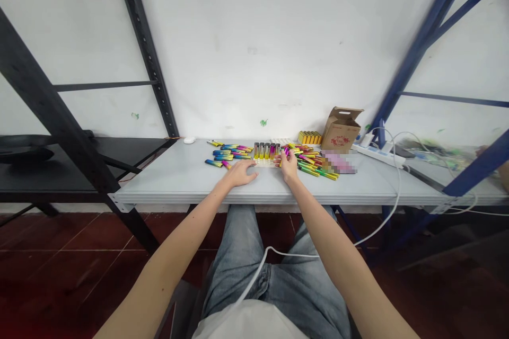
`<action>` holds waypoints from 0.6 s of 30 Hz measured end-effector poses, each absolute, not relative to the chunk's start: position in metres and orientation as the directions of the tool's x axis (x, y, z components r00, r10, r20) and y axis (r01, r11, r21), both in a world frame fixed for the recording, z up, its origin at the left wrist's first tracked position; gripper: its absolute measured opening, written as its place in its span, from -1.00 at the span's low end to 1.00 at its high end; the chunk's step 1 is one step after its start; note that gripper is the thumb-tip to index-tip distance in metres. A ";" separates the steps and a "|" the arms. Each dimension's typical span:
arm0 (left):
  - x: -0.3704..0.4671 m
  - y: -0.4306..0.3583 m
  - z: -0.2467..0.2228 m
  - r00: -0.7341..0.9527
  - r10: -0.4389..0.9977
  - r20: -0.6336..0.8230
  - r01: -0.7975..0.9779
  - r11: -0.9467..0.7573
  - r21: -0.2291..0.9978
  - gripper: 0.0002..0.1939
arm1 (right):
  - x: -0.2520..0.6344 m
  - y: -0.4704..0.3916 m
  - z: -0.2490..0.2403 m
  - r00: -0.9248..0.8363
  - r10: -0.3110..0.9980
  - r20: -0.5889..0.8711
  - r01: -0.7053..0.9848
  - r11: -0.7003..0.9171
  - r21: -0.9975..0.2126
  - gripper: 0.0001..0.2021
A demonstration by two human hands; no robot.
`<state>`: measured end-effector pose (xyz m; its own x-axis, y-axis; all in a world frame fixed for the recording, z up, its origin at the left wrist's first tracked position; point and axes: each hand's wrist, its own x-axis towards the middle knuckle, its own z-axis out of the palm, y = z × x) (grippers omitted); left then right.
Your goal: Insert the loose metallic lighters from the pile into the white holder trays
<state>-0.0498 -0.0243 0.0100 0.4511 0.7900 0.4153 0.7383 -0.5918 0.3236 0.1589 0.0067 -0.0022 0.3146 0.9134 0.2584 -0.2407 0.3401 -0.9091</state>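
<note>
Sticks [266, 151] stand up between our left hand [240, 173], fingers apart, and our right hand [288, 166], pinching a pink stick [285, 152].

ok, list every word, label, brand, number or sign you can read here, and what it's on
None legible.
Cardboard box: red print on the front, too small and blurred to read.
Pinkish item beside the shiny coloured pieces: pixelated, so any text is unreadable.
Shiny coloured pieces: no lettering can be made out at this size.
</note>
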 end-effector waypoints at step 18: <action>-0.051 -0.022 0.008 0.461 0.773 0.436 0.728 -0.610 0.313 -0.49 | 0.162 0.005 -0.001 0.214 0.957 0.198 -0.331 0.262 -0.907 -0.71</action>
